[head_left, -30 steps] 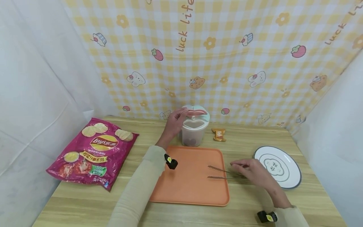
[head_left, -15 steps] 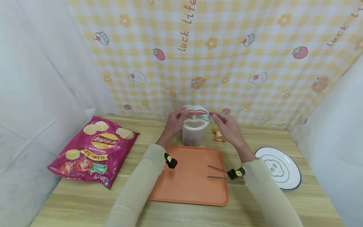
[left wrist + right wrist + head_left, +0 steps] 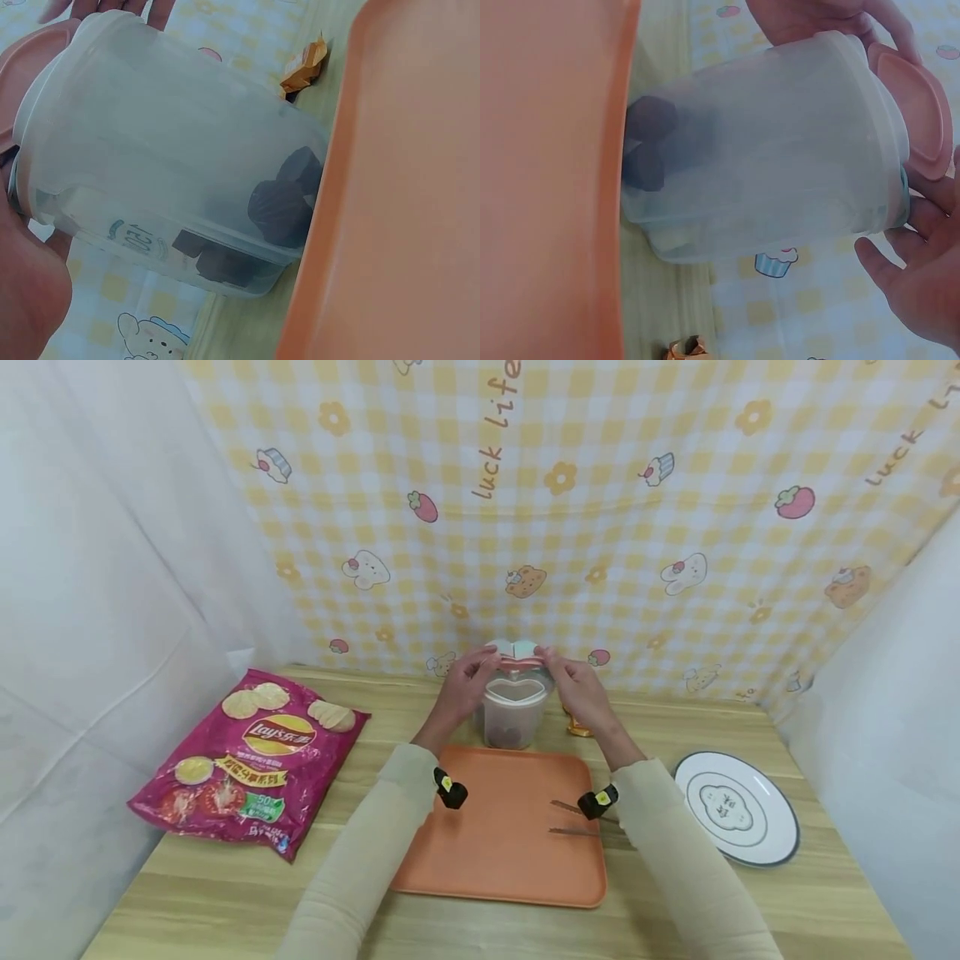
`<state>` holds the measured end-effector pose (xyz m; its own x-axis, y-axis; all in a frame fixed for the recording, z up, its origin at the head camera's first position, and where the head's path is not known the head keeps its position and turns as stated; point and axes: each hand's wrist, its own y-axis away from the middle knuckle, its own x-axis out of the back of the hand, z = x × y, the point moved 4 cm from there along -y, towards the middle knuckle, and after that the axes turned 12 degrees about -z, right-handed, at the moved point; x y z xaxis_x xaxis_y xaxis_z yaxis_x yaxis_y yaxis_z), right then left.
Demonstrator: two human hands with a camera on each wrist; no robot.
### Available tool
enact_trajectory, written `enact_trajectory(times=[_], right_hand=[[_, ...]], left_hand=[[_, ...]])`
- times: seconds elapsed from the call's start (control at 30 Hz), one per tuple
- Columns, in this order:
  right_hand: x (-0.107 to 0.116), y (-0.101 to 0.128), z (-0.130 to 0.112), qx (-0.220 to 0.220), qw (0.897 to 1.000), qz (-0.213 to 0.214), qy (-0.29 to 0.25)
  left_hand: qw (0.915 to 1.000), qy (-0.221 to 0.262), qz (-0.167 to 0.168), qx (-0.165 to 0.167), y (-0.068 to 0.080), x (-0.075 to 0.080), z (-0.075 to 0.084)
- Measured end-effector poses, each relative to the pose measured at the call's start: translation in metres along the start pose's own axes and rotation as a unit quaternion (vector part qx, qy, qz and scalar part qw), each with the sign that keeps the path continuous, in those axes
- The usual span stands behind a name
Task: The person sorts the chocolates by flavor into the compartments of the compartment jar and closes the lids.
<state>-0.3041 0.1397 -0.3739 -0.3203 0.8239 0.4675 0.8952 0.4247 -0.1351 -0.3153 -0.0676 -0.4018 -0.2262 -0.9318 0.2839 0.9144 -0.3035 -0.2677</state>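
A translucent plastic storage container (image 3: 512, 722) stands upright behind the tray, dark chunky pieces (image 3: 281, 206) at its bottom. Its white lid has a heart-shaped opening, and a pink flap (image 3: 915, 112) stands raised over it, near pale green lid parts (image 3: 523, 648). My left hand (image 3: 461, 689) holds the lid's left side, with a finger against the pink flap. At the opposite side, my right hand (image 3: 579, 692) has its fingertips on the lid's right edge; the right wrist view shows its thumb beside the rim.
An orange tray (image 3: 502, 868) lies in front, with serrated metal tongs (image 3: 573, 832) over its right edge. A purple chip bag (image 3: 258, 768) lies left and a white plate (image 3: 761, 814) right. A small orange wrapped snack (image 3: 304, 66) sits beside the container.
My right hand has left the tongs on the tray and come up to the lid's right side. The pink flap now looks tipped further forward. My left hand has stayed at the lid.
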Motion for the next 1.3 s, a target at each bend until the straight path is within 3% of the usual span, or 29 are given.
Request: enact_trajectory(times=[0.17, 0.37, 0.53, 0.6, 0.8, 1.0, 1.3], right_hand=[[-0.001, 0.001, 0.003, 0.029, 0.999, -0.029, -0.001], [0.0, 0.001, 0.01, 0.045, 0.996, -0.076, 0.028], [0.001, 0.004, 0.015, 0.057, 0.991, -0.113, 0.033], [0.001, 0.009, 0.006, 0.063, 0.99, -0.122, 0.037], [0.0, 0.011, 0.013, 0.096, 0.989, -0.104, 0.048], [0.0, 0.009, 0.024, 0.098, 0.99, -0.09, 0.046], [0.0, 0.01, 0.024, 0.102, 0.991, -0.079, 0.023]], left_hand=[[0.9988, -0.001, -0.028, -0.041, 0.0, 0.0, 0.0], [0.9916, -0.027, -0.072, -0.104, 0.0, 0.002, -0.003], [0.9845, -0.039, -0.118, -0.124, 0.004, 0.006, -0.006], [0.9814, -0.04, -0.137, -0.128, 0.005, 0.007, -0.008], [0.9749, -0.052, -0.17, -0.133, 0.007, 0.007, -0.011], [0.9711, -0.072, -0.183, -0.135, 0.006, 0.008, -0.011], [0.9665, -0.052, -0.195, -0.158, 0.004, 0.007, -0.008]])
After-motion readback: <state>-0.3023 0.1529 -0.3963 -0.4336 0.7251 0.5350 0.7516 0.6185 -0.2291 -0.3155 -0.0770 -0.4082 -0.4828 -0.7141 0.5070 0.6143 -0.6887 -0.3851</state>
